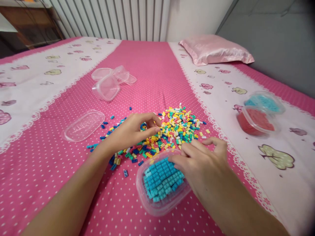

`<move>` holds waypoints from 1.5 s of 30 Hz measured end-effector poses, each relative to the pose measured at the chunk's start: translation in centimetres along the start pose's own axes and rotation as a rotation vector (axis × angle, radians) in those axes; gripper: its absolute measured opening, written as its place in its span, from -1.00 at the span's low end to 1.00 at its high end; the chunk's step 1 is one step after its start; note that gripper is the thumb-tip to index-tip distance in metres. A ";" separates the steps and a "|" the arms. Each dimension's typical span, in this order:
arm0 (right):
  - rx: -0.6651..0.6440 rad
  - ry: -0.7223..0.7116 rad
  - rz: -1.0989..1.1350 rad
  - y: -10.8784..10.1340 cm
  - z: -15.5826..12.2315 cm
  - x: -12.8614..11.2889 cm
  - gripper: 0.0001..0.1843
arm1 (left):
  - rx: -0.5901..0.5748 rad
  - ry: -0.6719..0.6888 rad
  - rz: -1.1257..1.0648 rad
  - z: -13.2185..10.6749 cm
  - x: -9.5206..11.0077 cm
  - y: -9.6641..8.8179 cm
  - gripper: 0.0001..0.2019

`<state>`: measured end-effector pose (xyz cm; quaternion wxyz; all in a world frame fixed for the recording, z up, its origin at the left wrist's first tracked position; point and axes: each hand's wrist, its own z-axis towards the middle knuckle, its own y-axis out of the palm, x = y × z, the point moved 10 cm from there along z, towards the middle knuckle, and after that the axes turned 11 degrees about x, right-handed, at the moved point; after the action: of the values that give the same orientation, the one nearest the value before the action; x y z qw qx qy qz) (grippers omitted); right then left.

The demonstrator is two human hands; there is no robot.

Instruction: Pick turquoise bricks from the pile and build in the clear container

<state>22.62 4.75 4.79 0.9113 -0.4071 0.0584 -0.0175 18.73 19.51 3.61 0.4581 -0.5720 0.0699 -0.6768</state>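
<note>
A loose pile of small toy building bricks (176, 126) in yellow, green, blue, pink and white lies on the bed. My left hand (137, 129) rests over its left part, thumb and index finger curled close together at the tips; what they pinch is hidden. In front of the pile stands a clear plastic container (157, 211) with blue bricks (162, 178) packed in neat rows. Bent over its right rim is my right hand (203, 160), fingers drawn together at the upper edge of the blue rows. Anything between those fingertips cannot be made out.
A clear oval lid (83, 126) lies at left. Behind it are empty clear containers and lids (108, 86). On the right, one container holds red contents (254, 121), another blue ones (264, 102). A pink pillow (215, 49) lies at the back of the pink dotted bedspread (145, 59).
</note>
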 end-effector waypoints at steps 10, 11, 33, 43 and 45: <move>0.007 -0.006 0.016 0.2 0.0 -0.2 -0.64 | -0.011 -0.004 0.002 -0.1 -0.1 0.0 -0.75; 0.005 -0.012 0.005 0.1 0.0 -0.3 -0.64 | -0.012 -0.005 0.004 -0.1 -0.1 0.0 -0.75; -0.100 -0.096 -0.008 0.3 0.2 -0.3 -0.79 | -0.008 0.000 0.014 -0.1 -0.1 0.1 -0.75; -0.048 -0.036 0.034 0.0 0.4 0.7 -0.76 | 0.000 0.007 0.022 -0.2 -0.1 -0.1 -0.77; 0.035 -0.018 -0.002 -0.4 0.4 1.1 -0.72 | -0.004 0.008 0.020 -0.1 -0.1 0.0 -0.77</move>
<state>23.74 4.74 5.27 0.9189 -0.3911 0.0496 -0.0160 18.60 19.52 3.51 0.4634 -0.5695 0.0787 -0.6743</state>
